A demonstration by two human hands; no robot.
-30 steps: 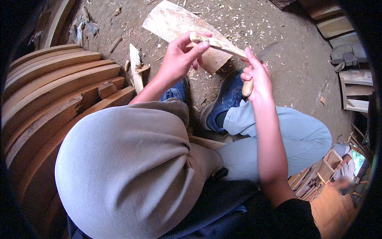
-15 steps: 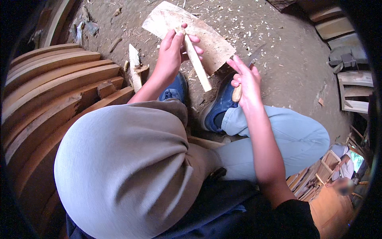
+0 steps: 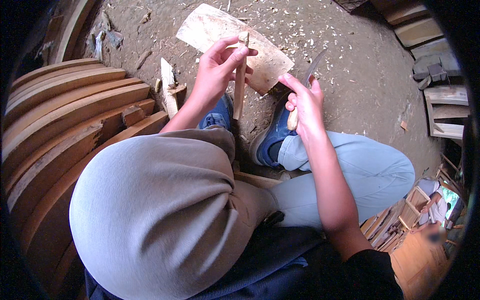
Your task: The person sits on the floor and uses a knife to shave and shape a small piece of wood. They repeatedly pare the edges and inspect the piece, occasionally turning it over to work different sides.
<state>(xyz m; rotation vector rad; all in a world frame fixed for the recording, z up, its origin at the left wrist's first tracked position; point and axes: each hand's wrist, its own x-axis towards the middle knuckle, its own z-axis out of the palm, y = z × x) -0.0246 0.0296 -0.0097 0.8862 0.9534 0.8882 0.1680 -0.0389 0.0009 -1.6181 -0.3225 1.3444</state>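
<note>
My left hand is closed around a slim wooden stick, pinching it near its rough, carved upper end. The stick's long plain part hangs down toward my shoes. In my right hand is a knife with a wooden handle. Its curved blade points up and away from me, apart from the stick. Behind both hands a broad pale board lies on the dirt ground.
Stacked curved wooden pieces fill the left side. A split wood scrap lies beside them. Light shavings dot the ground. My blue shoes are below my hands. Another person is at the lower right, near more timber.
My left hand has turned the stick, so it now hangs almost upright and shows a darker side. My right hand has tilted the knife, and its blade now points more upward.
</note>
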